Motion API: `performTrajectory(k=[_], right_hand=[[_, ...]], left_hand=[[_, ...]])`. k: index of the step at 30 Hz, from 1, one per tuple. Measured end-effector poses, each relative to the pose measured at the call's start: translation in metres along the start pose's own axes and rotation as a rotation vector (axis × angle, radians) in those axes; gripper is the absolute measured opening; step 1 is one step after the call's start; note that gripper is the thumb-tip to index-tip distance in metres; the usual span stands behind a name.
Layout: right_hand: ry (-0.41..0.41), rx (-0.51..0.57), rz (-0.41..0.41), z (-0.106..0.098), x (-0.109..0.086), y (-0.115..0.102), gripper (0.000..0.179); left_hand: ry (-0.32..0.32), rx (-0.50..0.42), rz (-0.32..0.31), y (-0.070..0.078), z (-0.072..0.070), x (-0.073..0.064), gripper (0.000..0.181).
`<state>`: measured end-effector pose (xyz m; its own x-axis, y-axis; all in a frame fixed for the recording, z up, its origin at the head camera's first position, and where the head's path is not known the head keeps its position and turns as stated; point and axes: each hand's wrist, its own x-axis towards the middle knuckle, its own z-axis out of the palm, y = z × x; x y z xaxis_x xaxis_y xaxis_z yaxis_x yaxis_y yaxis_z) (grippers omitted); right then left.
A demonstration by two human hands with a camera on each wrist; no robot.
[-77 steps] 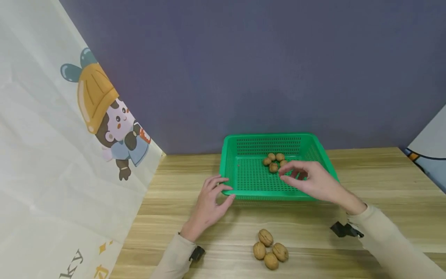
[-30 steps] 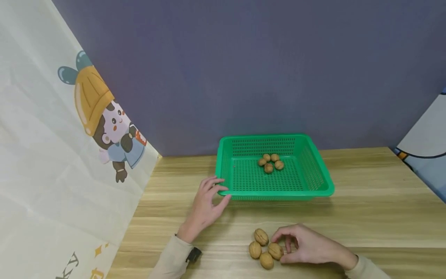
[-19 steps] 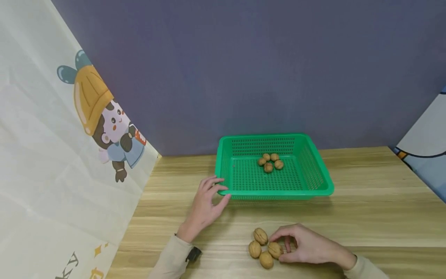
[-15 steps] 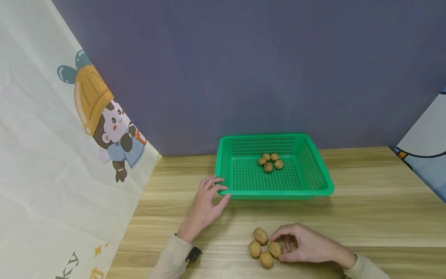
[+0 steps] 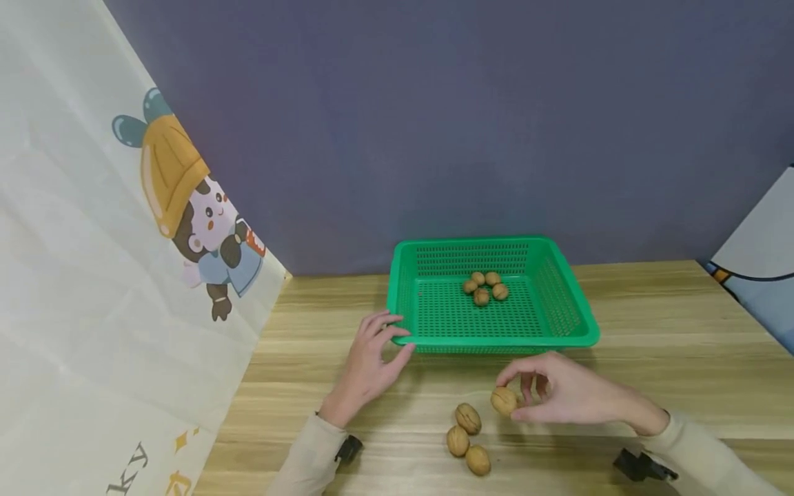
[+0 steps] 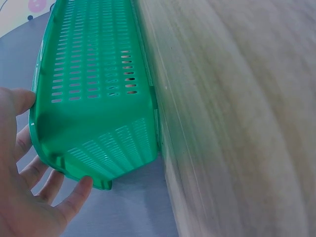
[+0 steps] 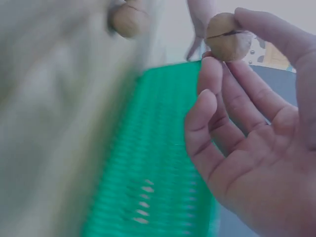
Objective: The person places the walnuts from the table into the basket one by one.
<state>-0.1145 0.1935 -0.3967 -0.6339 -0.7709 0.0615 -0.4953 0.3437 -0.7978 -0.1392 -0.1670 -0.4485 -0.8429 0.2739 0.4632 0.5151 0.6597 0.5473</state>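
Observation:
My right hand (image 5: pixel 567 393) pinches a walnut (image 5: pixel 504 400) between thumb and fingertips, just above the table in front of the basket; the right wrist view also shows this cracked-seam walnut (image 7: pixel 228 39) at the fingertips. Three walnuts (image 5: pixel 457 441) lie on the table left of that hand. Behind them stands a green plastic basket (image 5: pixel 490 342) with slotted walls. Several walnuts (image 5: pixel 481 297) sit together on its floor. With loosely spread fingers, my left hand (image 5: pixel 366 368) rests on the basket's near left corner; its thumb and fingertips touch the rim in the left wrist view.
The wooden table (image 5: pixel 657 331) ends at a dark grey-blue wall (image 5: pixel 471 124) behind the basket. A white sheet with a cartoon figure (image 5: pixel 214 220) hangs on the left. Another pale sheet with a dark cord-like line (image 5: pixel 759 238) shows at the right edge.
My right hand went from over the basket down to the table walnuts, took hold of the rightmost one, and has lifted it toward the basket. The left hand stays at the corner.

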Motion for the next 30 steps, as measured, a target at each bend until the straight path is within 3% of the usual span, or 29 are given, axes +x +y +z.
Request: performTrajectory(k=[9, 16, 22, 30], right_hand=[[-0.009, -0.078, 0.032, -0.068, 0.033, -0.028, 0.037], [0.096, -0.123, 0.127, -0.103, 0.061, -0.031, 0.037], [0.144, -0.164, 0.221, -0.12, 0.098, -0.022, 0.044], [0.153, -0.189, 0.309, -0.136, 0.143, 0.007, 0.056]], left_hand=[[0.004, 0.013, 0.009, -0.002, -0.004, 0.003, 0.02], [-0.017, 0.013, -0.003, -0.001, -0.004, 0.002, 0.021], [0.0, 0.012, 0.006, -0.002, -0.005, 0.001, 0.02], [-0.012, 0.031, 0.006, 0.0, -0.002, 0.001, 0.02]])
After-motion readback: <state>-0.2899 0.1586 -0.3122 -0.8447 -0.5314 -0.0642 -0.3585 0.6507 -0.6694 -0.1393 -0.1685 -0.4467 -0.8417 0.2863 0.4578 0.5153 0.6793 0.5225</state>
